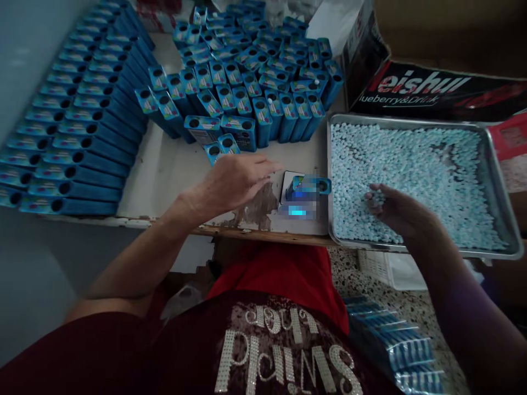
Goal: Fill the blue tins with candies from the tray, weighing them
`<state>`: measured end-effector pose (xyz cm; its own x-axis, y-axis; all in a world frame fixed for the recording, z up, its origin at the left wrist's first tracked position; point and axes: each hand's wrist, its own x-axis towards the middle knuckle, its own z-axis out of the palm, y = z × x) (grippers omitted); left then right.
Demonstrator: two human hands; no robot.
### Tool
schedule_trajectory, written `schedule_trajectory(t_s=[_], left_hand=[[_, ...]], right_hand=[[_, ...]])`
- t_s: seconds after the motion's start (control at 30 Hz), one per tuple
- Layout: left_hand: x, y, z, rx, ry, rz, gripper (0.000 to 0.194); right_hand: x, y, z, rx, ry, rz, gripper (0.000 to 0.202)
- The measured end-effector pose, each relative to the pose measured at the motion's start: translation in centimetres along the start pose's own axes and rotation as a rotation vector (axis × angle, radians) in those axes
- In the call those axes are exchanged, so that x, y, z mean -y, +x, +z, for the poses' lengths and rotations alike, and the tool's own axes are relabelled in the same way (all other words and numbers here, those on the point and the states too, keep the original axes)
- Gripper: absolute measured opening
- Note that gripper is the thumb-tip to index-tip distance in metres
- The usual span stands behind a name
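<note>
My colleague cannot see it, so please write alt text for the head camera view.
A right hand holds pale pellets at a metal tray of more; the left hand is over a table, near many blue containers, some in neat rows.

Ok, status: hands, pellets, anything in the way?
Right hand pinching pale pellets over metal tray. Left hand open, nothing seen in it. Blue container between hands; no obstruction seen at either.
</note>
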<state>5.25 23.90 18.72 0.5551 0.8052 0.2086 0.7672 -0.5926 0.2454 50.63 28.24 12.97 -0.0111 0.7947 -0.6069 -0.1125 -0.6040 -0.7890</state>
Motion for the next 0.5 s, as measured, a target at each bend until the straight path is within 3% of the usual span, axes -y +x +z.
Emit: schedule_trajectory(t_s=[0.13,0.3,0.4,0.5], left_hand=[[0.2,0.5,1.3,-0.036,-0.105,0.032,0.051],[0.3,1.2,2.5,-0.087,-0.260,0.054,0.066],[0.1,0.8,4.0,-0.090,-0.401,-0.005,0.078],[-0.7,0.3,7.0,-0.134,-0.587,-0.146,0.092]], right_hand=[[1.5,-1.0,1.4,0.078,-0.073,-0.101,0.029],[2.8,-2.5,5.2,0.270,-0.085,-0.111,0.033],[3.3,-2.9,7.1,0.316,-0.018,-0.090,0.038],[3.5,-2.8,8.1,0.304,-0.002,-0.081,0.036]])
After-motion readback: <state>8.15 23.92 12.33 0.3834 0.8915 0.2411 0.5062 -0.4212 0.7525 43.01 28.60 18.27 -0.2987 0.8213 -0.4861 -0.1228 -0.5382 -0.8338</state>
